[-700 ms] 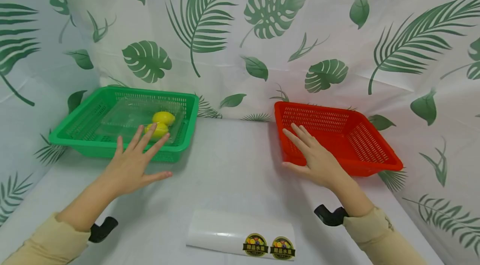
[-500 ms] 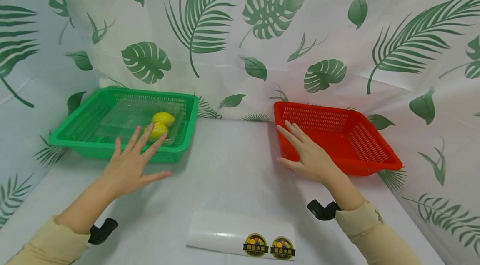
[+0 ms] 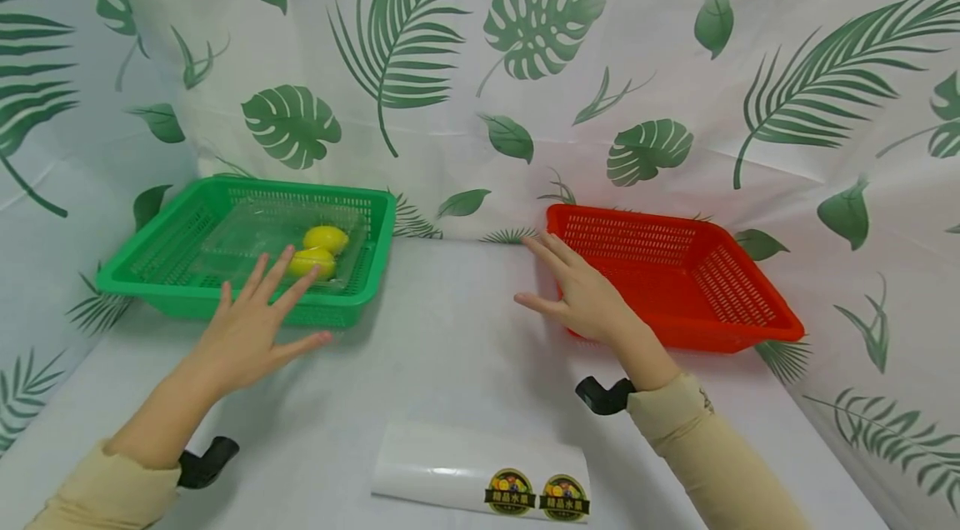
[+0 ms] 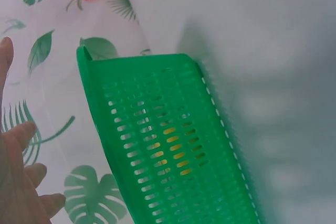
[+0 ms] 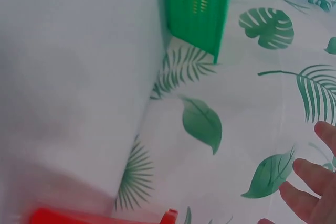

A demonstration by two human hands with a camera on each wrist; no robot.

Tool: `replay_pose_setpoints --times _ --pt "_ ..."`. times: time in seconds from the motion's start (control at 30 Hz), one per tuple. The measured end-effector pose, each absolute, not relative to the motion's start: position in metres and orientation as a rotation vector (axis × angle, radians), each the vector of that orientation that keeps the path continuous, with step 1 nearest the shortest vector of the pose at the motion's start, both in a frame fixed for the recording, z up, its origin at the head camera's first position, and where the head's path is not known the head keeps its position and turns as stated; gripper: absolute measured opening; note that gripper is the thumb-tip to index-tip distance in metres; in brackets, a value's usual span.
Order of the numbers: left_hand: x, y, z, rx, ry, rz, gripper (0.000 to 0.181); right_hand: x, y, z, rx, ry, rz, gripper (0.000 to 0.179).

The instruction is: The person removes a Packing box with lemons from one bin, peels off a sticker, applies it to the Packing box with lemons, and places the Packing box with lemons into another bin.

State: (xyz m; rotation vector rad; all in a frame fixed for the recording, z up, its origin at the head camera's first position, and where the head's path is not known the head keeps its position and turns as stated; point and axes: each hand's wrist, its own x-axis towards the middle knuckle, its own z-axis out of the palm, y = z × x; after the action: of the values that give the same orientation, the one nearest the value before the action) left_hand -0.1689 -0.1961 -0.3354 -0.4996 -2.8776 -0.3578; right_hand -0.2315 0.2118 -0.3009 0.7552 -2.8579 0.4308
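My left hand (image 3: 243, 338) hovers with spread fingers in front of the green basket (image 3: 135, 263), its fingertips overlapping the basket's near rim in the head view. Inside that basket lies a clear plastic container (image 3: 240, 242) with two lemons, one lemon (image 3: 326, 240) behind the other lemon (image 3: 312, 263). My right hand (image 3: 592, 297), fingers extended and thumb apart, is at the left side of the red basket (image 3: 675, 280) and holds nothing. In the left wrist view, yellow shows through the slots of the green basket (image 4: 152, 129).
A white sheet or bag (image 3: 450, 463) with two round fruit labels (image 3: 510, 492) lies at the near middle of the white table (image 3: 450, 330). Behind the baskets rises a leaf-patterned curtain (image 3: 435, 30). A black wrist camera (image 3: 600, 395) sticks out from the right sleeve.
My right hand has moved left, from over the red basket's left part to its left edge. The left hand has shifted slightly left. Both baskets and the lemons stay where they were.
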Motion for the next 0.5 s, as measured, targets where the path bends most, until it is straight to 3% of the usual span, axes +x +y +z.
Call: replay_pose_setpoints --times 0.5 --pt "-0.167 -0.213 -0.339 -0.438 -2.909 -0.621 0.083 -0.247 0.172 -0.298 0.852 -2.813 0.509 0.077"
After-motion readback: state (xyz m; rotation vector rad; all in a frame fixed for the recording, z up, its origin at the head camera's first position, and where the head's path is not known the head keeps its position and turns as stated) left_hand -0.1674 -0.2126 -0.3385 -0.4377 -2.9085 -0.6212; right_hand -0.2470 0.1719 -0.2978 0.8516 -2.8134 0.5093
